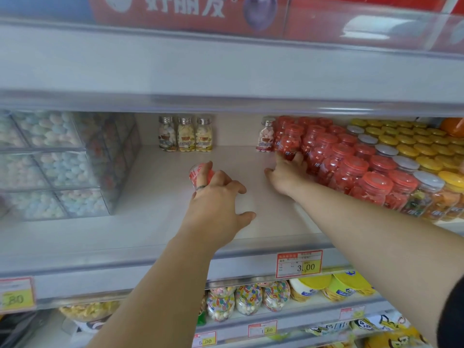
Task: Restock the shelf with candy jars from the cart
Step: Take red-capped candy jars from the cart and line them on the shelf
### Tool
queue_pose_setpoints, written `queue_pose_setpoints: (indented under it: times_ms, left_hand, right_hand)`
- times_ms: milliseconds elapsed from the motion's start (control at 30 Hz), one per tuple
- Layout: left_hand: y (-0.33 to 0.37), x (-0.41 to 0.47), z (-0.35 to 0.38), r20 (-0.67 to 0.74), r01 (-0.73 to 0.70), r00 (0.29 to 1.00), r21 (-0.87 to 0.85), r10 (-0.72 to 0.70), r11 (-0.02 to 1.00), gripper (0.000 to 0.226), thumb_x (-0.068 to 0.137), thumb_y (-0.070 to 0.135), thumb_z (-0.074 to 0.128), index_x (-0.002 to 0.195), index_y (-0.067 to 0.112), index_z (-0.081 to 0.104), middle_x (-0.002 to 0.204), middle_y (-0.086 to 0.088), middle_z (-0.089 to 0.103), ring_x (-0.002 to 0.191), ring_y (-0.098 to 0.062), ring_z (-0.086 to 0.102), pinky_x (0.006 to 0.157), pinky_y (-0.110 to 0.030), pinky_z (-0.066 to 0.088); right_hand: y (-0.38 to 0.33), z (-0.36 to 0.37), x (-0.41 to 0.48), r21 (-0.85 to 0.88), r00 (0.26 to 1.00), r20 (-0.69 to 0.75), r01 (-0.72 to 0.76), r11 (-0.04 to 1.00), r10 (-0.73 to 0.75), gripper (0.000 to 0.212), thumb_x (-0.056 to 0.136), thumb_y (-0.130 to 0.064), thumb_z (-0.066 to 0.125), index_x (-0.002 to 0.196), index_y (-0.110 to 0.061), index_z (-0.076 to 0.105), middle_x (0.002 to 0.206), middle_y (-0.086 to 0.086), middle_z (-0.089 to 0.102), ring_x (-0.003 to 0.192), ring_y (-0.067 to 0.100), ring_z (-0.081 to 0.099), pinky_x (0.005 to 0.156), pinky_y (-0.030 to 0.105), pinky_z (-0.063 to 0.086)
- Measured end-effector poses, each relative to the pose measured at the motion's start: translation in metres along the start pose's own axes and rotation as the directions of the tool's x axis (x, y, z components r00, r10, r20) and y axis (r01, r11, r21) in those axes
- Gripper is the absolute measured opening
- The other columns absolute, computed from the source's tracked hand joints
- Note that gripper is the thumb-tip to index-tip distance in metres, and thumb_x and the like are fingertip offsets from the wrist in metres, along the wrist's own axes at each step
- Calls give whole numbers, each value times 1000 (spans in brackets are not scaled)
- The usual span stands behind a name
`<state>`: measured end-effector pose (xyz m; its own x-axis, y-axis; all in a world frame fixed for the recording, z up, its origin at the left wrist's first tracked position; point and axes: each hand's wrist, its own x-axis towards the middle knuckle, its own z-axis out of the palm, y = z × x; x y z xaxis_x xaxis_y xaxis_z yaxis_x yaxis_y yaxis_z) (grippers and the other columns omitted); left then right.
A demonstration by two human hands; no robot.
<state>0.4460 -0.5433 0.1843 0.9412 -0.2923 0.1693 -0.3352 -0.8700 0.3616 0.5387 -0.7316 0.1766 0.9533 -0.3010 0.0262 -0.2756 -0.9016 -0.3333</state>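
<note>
Candy jar [199, 173], red, centre frame over shelf [155, 197], held in curled fingers of left hand [216, 204]; second red jar [288, 143], centre right at end of red-lidded row [351, 162], gripped by right hand [286, 174].

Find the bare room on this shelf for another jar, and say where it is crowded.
Free: the shelf floor between the clear candy boxes and the red-lidded jars, in front of the three small bottles; also the back gap between those and the pink bottle. Crowded: the right side, packed with jars.
</note>
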Motion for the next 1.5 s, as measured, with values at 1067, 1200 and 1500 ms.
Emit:
queue_pose_setpoints:
  times_ms: [1067,1200,1500]
  left_hand:
    - [0,-31,-17,93,47,994,30,-50,998,35,102,35,44,134,34,56,142,16,47,120,-12,54,105,-31,41]
    - [3,-28,-13,71,50,996,47,-53,998,34,102,34,43,133,34,57,141,13,48,115,-14,57,98,-28,44]
    - [4,-30,-15,67,28,997,44,-31,999,35,103,33,39,133,32,56,140,12,48,113,-15,57,95,-28,45]
  right_hand:
    - [46,-34,-87,483,937,119,234,844,-328,70,79,-39,78,140,-27,47,122,-11,66,110,7,62,103,39,48]
    - [28,-26,-88,441,973,8,204,874,-231,71,68,-50,84,125,-23,52,111,-8,68,100,13,64,91,34,51]
    - [27,-33,-63,391,993,-121,38,920,11,66,91,-22,68,143,-2,34,124,17,62,111,34,61,84,27,41]
